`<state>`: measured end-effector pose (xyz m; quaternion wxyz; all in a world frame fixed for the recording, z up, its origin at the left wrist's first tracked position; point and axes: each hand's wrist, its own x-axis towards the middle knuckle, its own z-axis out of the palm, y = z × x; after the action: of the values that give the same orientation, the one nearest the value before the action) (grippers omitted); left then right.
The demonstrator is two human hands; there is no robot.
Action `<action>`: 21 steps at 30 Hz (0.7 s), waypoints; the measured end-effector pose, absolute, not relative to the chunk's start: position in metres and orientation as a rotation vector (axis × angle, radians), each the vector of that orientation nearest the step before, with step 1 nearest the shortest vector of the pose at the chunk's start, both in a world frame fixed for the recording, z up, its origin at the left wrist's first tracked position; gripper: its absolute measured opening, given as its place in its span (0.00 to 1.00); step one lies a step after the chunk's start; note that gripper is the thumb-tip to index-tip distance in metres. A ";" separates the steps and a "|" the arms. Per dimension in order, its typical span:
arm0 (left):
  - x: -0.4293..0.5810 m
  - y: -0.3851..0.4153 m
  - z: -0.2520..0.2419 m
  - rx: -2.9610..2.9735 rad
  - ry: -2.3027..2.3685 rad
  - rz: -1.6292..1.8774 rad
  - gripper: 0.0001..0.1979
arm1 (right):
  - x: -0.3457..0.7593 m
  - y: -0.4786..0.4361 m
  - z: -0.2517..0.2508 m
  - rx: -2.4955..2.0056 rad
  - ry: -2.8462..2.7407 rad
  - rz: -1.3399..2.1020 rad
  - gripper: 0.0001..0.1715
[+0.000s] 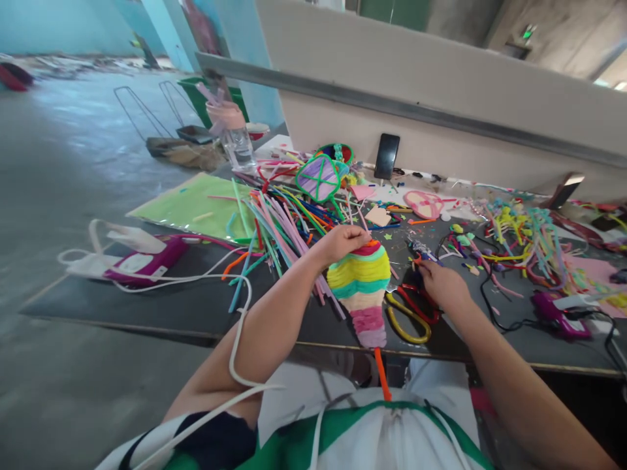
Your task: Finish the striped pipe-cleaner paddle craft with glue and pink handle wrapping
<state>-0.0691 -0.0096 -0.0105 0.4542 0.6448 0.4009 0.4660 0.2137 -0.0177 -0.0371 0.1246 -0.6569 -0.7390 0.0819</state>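
Observation:
My left hand is closed, fingertips pinching the top end of a striped pipe-cleaner piece. Yellow, teal, cream and pink bands run across this piece, and an orange stem hangs from its lower end past the table edge. To the right, my right hand has its fingers drawn together over the table. A small orange tip shows by its fingertips, too small to name. Scissors with one yellow and one red handle loop lie just below that hand; their blades are hidden.
Loose pipe cleaners are heaped behind my left arm, beside a green sheet. A purple glue gun with a white cord sits left; another purple device is right. A phone leans on the partition. A bottle stands back left.

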 end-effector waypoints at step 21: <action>-0.076 -0.008 -0.011 1.208 0.803 1.416 0.15 | 0.226 -0.026 -0.055 -1.409 -1.055 1.236 0.14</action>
<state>-0.0758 -0.0083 -0.0111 0.5287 0.5058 0.3363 0.5929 0.2257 -0.0259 -0.0552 0.4754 -0.5763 -0.4315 0.5056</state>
